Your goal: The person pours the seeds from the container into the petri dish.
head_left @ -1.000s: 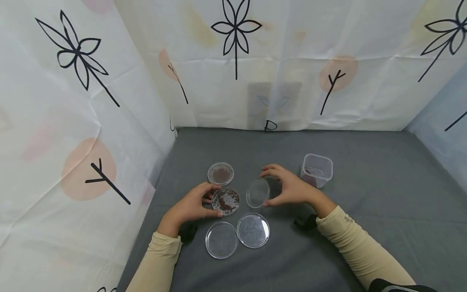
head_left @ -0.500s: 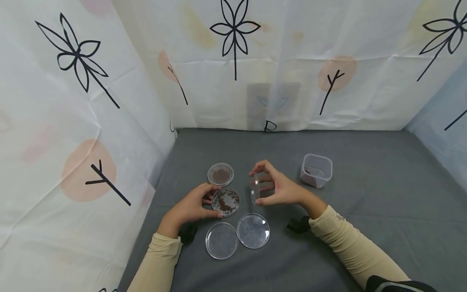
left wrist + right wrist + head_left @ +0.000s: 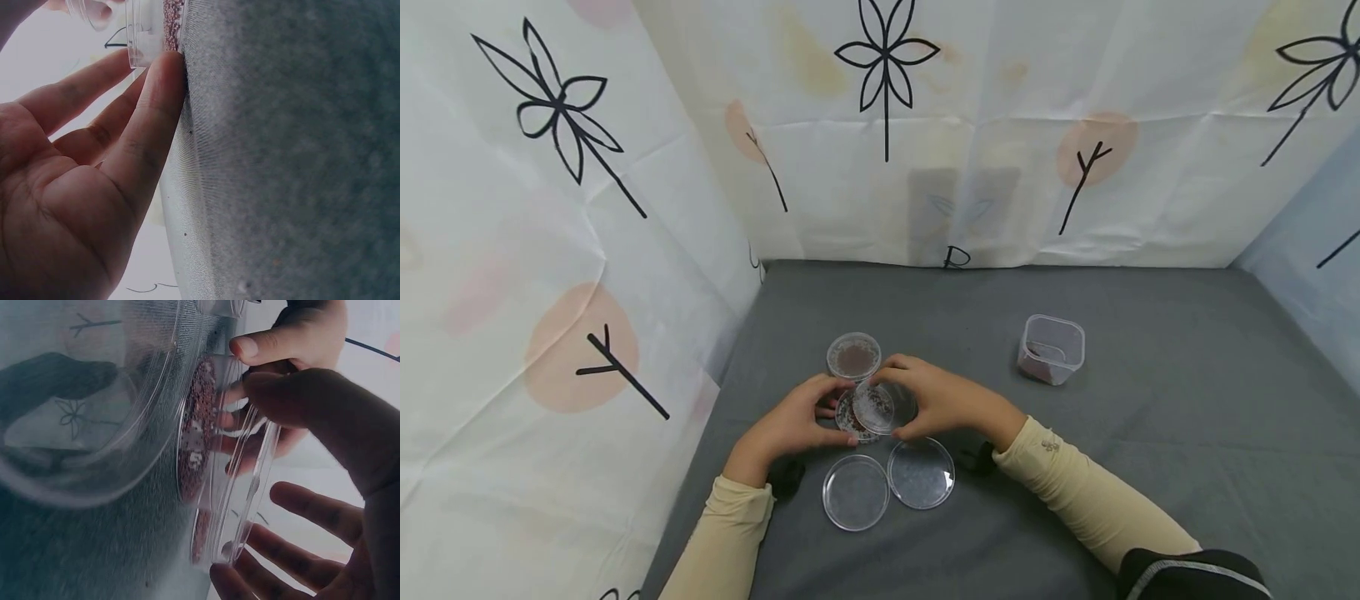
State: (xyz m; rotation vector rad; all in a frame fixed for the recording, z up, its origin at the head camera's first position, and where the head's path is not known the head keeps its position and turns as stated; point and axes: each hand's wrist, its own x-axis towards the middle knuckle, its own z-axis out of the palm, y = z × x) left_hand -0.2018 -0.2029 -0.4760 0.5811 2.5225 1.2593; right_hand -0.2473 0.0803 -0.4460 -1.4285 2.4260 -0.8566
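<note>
My left hand point(image 3: 796, 422) holds a clear petri dish point(image 3: 195, 428) of reddish-brown granules by its sides, thumb and fingers at opposite edges. The dish stands on the grey cloth. From the right, my right hand point(image 3: 946, 402) grips a clear round lid point(image 3: 255, 478) by its rim, thumb on one side and fingertips on the other. The lid is slightly tilted and partly covers the dish in the head view. In the left wrist view, my left thumb point(image 3: 159, 87) touches the dish wall near the cloth.
Behind the held dish lies another petri dish point(image 3: 854, 356) with brown granules. Two clear round dishes or lids point(image 3: 855, 493) lie side by side in front. A square clear plastic tub point(image 3: 1051, 350) with some brown material stands at the right. Patterned cloth walls point(image 3: 1000, 83) border the table.
My right hand has moved left, bringing the lid from beside the dish to over it; the lid was turned on edge midway. My left hand has stayed at the dish.
</note>
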